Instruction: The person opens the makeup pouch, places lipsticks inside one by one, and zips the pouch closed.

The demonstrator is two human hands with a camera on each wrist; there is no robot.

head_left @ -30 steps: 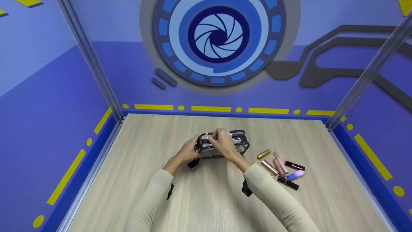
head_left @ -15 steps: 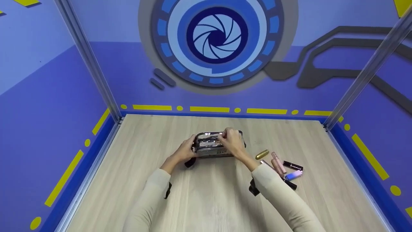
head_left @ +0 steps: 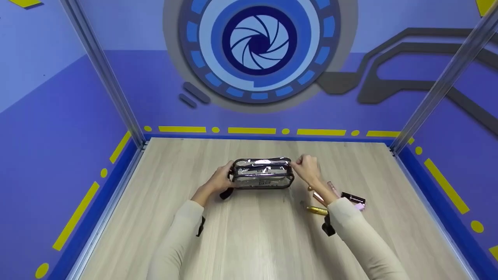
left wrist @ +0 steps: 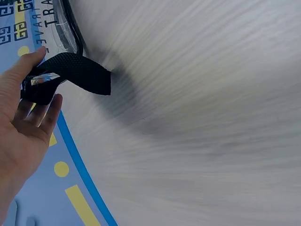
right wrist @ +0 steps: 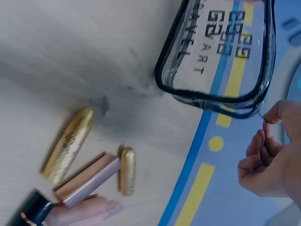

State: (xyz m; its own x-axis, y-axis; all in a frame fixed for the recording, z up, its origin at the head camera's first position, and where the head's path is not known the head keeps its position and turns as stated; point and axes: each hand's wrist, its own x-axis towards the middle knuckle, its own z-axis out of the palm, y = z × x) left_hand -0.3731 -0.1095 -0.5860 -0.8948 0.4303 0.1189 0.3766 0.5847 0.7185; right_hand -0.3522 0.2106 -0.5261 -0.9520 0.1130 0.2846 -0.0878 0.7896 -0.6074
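Observation:
A clear zip pouch (head_left: 262, 182) with black piping stands upright on the table, printed with dark square motifs and lettering. My left hand (head_left: 218, 179) grips its left end beside a black fabric strap (left wrist: 84, 73), with the thumb on the pouch's side. At the opposite end, my right hand (head_left: 307, 169) pinches a small zipper pull (right wrist: 261, 117) at the pouch's top corner. The thumb and index finger meet there while the other fingers curl in.
Several cosmetics lie on the wooden table (head_left: 249, 237) under and beside my right forearm: a long gold tube (right wrist: 70, 146), a small gold tube (right wrist: 127, 172), a pink tube (right wrist: 89, 181) and a black tube (head_left: 353, 197). Blue panels (head_left: 116, 93) stand around the table.
My right hand has slid rightward along the pouch's top, from near its middle to its right end. My left hand keeps its hold. The long gold tube is now uncovered by the arm.

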